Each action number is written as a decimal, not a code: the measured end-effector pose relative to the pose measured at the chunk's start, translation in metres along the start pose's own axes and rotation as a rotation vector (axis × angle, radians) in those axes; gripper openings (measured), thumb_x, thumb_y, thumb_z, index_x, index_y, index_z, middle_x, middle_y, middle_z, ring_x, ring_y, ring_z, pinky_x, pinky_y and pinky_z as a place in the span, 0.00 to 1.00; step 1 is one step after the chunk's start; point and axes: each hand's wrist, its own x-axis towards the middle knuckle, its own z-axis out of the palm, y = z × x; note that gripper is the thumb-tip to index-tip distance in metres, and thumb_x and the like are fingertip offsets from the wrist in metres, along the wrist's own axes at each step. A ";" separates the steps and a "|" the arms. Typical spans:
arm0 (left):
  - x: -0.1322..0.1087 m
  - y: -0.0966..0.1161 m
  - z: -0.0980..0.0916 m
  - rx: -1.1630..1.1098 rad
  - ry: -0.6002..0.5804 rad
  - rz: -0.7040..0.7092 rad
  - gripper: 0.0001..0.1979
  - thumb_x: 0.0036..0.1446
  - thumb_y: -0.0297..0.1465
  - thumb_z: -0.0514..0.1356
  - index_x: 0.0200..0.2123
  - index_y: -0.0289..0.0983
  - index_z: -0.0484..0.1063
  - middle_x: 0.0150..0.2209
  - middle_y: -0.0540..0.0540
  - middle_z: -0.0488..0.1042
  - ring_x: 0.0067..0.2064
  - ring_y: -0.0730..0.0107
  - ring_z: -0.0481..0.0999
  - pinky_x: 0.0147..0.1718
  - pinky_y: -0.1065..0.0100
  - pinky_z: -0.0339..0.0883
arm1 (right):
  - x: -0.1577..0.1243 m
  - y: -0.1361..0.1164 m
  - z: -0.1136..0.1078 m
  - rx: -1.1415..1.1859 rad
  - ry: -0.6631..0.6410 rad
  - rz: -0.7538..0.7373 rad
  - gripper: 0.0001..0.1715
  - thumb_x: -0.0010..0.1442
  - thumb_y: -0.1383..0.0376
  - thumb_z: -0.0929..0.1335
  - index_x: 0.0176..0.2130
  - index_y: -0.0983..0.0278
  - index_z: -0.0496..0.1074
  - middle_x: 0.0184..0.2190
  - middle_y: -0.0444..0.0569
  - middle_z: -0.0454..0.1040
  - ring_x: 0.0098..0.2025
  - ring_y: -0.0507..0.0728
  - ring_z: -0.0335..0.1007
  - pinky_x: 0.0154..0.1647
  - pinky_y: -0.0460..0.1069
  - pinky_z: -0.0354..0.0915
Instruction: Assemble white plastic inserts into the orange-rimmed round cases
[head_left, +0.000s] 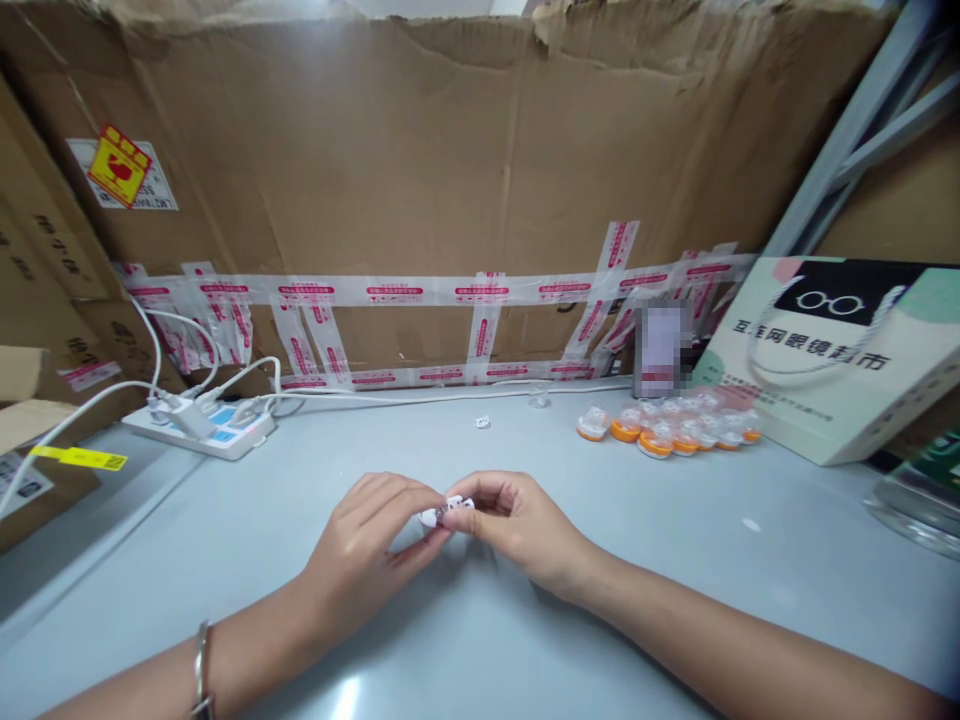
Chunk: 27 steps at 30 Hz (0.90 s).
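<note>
Over the middle of the table, my left hand (382,535) and my right hand (525,520) meet at the fingertips. Both are closed in a pinch on a small white piece (454,503) with dark marks, which the fingers partly cover. Its kind is too small to make out. Beyond the hands lies another little white piece with dark spots (482,423), apart from both. Farther back and slightly right is a small clear object (538,398).
Several clear-topped containers with orange bases (655,445) cluster at the right, before a white-and-green paper bag (810,360). A power strip (240,435) with white cables stands at the left. A large taped cardboard box (420,160) walls off the table's back.
</note>
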 end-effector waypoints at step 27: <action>-0.001 -0.004 -0.005 -0.320 -0.094 -0.252 0.09 0.51 0.23 0.60 0.38 0.36 0.72 0.29 0.48 0.75 0.30 0.73 0.74 0.30 0.73 0.69 | 0.002 0.003 -0.003 0.108 -0.053 0.052 0.17 0.46 0.55 0.71 0.25 0.66 0.69 0.19 0.42 0.72 0.24 0.48 0.67 0.32 0.46 0.62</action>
